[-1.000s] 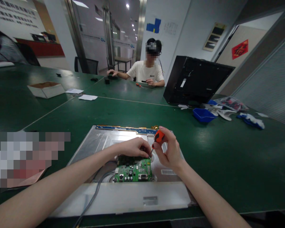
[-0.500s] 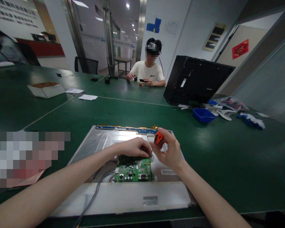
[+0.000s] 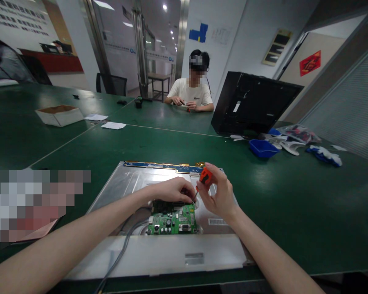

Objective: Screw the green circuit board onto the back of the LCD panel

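My right hand [image 3: 218, 194] holds a screwdriver [image 3: 205, 175] by its orange and black handle, with the fingers closed round it. The thin shaft slants down to the upper right corner of a green circuit board [image 3: 173, 220]. Beside the tip, my left hand [image 3: 176, 190] has its fingertips pinched together at that same corner; whatever lies between them is hidden. The board sits on the silver metal back of a display panel [image 3: 153, 255], lying flat in front of me. Grey cables [image 3: 124, 247] run from the board's left side toward the near edge. A narrow blue circuit strip [image 3: 153, 166] lines the far edge.
A black monitor housing [image 3: 257, 104] stands behind to the right, near a blue tray [image 3: 263, 148] and gloves [image 3: 325, 155]. An open box [image 3: 59, 116] and papers [image 3: 114, 125] lie far left. Across the green table [image 3: 294, 220] sits another person [image 3: 191, 92].
The screwdriver handle has turned slightly in my right fingers, and more of its shaft shows. My left hand has stayed put. The person opposite has brought their hands together.
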A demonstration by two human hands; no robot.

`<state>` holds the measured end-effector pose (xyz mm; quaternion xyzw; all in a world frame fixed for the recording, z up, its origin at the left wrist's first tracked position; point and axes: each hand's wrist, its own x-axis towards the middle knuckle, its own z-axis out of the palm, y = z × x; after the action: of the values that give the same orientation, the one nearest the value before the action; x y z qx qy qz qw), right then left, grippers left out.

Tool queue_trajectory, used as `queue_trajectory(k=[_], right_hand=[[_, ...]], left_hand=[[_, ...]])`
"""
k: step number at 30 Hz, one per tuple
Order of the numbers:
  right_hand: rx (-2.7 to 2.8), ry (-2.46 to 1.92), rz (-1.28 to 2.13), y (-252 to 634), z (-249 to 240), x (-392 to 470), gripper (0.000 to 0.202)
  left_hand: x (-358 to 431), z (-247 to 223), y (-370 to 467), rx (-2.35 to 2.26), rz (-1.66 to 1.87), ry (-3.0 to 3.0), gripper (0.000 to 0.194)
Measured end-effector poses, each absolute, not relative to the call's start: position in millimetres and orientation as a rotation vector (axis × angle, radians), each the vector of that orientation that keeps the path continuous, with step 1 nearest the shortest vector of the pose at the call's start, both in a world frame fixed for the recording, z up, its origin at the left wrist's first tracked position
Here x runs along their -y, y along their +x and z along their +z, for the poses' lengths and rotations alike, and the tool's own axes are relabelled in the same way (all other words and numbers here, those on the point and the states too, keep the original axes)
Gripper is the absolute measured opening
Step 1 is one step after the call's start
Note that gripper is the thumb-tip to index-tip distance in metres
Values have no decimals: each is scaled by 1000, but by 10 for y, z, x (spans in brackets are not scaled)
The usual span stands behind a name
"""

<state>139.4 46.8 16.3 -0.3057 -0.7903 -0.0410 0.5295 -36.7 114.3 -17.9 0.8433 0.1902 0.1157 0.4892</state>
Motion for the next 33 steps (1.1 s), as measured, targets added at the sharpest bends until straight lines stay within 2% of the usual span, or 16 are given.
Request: queue_trajectory(k=[7, 15, 25, 33], right_hand=[[1863, -725, -143, 1402, 150, -482, 58], [1952, -653, 15, 1413, 213, -434, 62], [1876, -703, -153, 1404, 150, -482, 62], [1869, -695, -162, 1411, 169, -493, 60]], left_hand=[[-1140, -178, -364, -473, 284, 2032, 14], [-1131, -149, -366, -433, 277, 2040, 12], [-1128, -138, -367, -459, 298, 2078, 10], [-1117, -126, -376, -444, 327, 2077, 7]])
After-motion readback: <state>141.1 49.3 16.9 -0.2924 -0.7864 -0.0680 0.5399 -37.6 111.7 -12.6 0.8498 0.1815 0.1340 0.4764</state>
